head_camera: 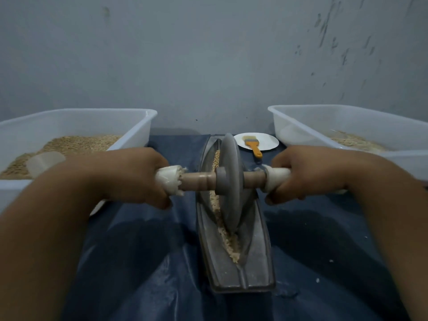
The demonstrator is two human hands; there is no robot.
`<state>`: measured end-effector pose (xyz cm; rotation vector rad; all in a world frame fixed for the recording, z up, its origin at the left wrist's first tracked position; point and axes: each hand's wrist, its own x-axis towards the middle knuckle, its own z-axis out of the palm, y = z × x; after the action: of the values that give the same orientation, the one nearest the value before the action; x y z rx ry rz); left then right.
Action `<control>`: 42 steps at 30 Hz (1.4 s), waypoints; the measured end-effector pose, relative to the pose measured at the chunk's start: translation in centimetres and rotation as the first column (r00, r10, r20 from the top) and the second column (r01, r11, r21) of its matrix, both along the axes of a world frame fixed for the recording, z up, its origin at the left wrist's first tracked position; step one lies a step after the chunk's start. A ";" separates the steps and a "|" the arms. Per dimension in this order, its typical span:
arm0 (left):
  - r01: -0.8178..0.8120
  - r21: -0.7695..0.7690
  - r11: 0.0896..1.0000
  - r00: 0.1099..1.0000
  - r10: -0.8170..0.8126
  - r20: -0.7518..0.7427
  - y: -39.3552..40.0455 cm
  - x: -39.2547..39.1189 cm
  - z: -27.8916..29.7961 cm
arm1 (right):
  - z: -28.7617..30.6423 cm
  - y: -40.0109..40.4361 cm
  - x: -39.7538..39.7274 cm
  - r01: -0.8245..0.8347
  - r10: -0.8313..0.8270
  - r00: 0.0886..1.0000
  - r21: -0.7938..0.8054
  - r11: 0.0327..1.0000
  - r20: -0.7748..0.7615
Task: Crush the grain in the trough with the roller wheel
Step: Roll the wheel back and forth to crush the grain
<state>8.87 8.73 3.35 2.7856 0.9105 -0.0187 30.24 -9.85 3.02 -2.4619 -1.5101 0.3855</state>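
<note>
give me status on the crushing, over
Left hand and right hand both grip the axle ends. Wheel upright in the trough, on the grain. Nothing in the way.

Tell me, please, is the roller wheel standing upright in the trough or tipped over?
Upright, leaning slightly. The roller wheel stands on edge in the trough groove among grain, its axle roughly level, gripped by the left hand and right hand.

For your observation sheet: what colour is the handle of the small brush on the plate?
Orange. The brush lies on the white plate behind the trough; the head view shows it clearly.
</note>
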 end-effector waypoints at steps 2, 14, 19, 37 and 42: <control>-0.024 0.089 0.996 0.996 0.017 0.086 0.0 0.7 -0.6 | -1.0 1.0 0.3 0.023 -0.045 0.980 0.115 0.993 0.194; 0.025 0.033 0.999 1.000 -0.025 0.002 0.3 -0.4 -0.1 | 0.5 -0.5 -0.3 -0.024 0.019 0.998 -0.081 0.996 -0.060; -0.024 0.123 0.992 0.992 0.008 0.129 0.3 0.9 -1.0 | -1.4 1.5 0.3 0.006 -0.047 0.967 0.162 0.987 0.252; 0.034 0.093 0.995 0.998 -0.038 0.044 0.3 0.2 -0.6 | -0.2 0.1 0.0 -0.003 0.005 1.000 -0.042 0.999 0.030; 0.038 -0.046 0.998 0.999 -0.040 -0.037 0.4 -0.5 -0.1 | 1.2 -1.1 -0.7 -0.047 0.025 0.992 -0.174 0.984 -0.124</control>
<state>8.37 9.09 3.27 2.7694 0.8532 -0.0972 29.59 -10.96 4.22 -2.4929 -1.5320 0.6909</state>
